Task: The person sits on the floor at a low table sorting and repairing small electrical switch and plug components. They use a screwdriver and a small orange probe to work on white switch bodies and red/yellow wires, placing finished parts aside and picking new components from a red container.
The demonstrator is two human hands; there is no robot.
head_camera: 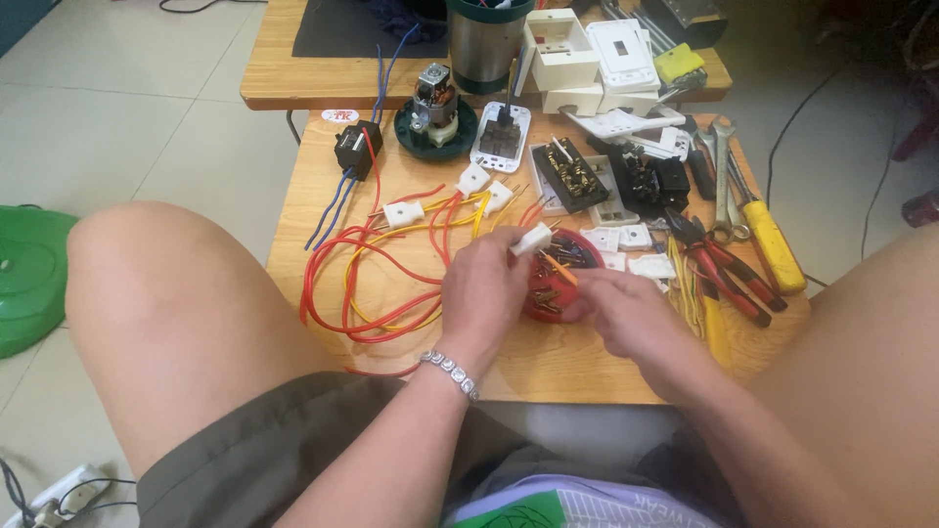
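- Left hand (481,284), frame centre: grip closed around a white plug (531,239), which sticks out above the fingers just over the red bowl (587,246).
- Right hand (626,311), just right of it: fingertips pinched on a thin orange piece (559,268) over the bowl; can't tell how firm the hold is.
- Bowl sits between both hands, mostly covered; small metal parts inside.
- Red and yellow wires (367,284) loop left of the left hand, running up to more white plugs (403,212) mid-surface.
- Wooden surface (323,210): near edge runs right under the wrists; left edge close beside the wire loops; bare wood only at lower left and by the near edge.
- Right side crowded: red-handled pliers (724,269), yellow screwdriver (775,244), wrenches (722,176) reach close to the right edge.
- Upper centre: small motor (435,103) on a green base, black switch block (575,174), white switch plates (621,49), metal cup (486,44) on a second surface behind.
- Black transformer (358,147) with blue wires, upper left of the surface.
- Knees flank the surface on both sides; tiled floor open at the left, green lid (29,274) at the left frame edge.
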